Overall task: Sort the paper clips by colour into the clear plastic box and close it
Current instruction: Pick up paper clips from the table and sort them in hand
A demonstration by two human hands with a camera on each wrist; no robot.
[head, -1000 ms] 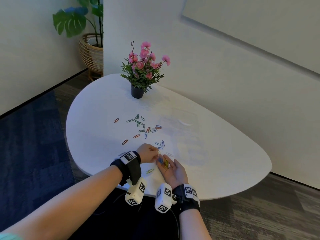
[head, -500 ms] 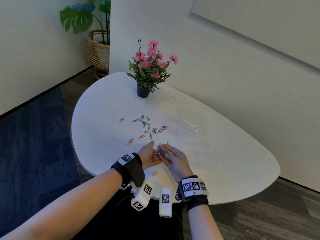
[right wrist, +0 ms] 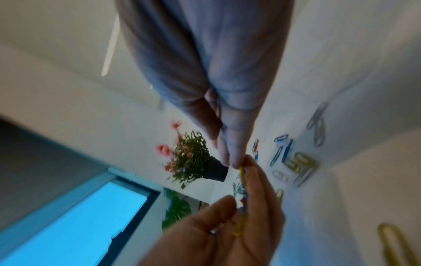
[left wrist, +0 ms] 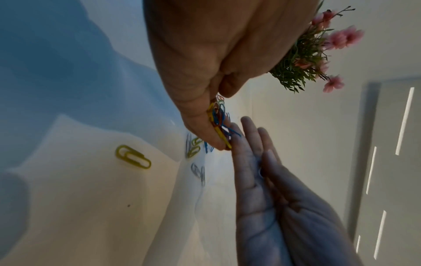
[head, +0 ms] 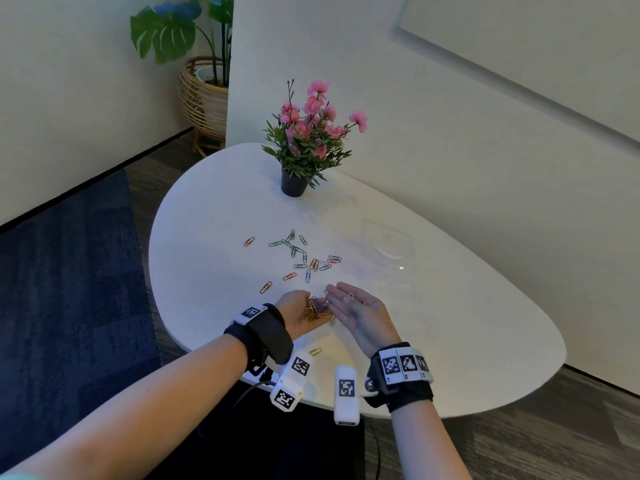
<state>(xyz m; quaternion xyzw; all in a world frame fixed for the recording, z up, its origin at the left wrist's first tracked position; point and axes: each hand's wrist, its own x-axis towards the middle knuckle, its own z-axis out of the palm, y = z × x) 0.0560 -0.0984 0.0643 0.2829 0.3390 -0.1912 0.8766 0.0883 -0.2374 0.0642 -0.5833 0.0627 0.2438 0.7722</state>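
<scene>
My left hand (head: 302, 310) grips a mixed bunch of paper clips (head: 316, 308), yellow, blue and red, between thumb and curled fingers (left wrist: 205, 129). My right hand (head: 355, 304) lies flat beside it with straight fingers (left wrist: 252, 154), the tips touching the bunch. One pale clip (head: 350, 297) rests on the right hand. Several loose clips (head: 294, 252), green, blue and orange, are scattered on the white table (head: 450, 323) beyond the hands. The clear plastic box (head: 386, 245) sits faintly visible to the right of them; I cannot tell whether its lid is up.
A potted pink flower plant (head: 311, 140) stands at the table's far side. One yellow clip (head: 315, 351) lies near the front edge, under my left wrist. More clips (right wrist: 296, 160) lie on the table below the hands. A wall runs close along the table's right side.
The bunch of clips that lay in my right palm is now held by my left hand. My right hand has flattened out, and both hands have lifted slightly off the table.
</scene>
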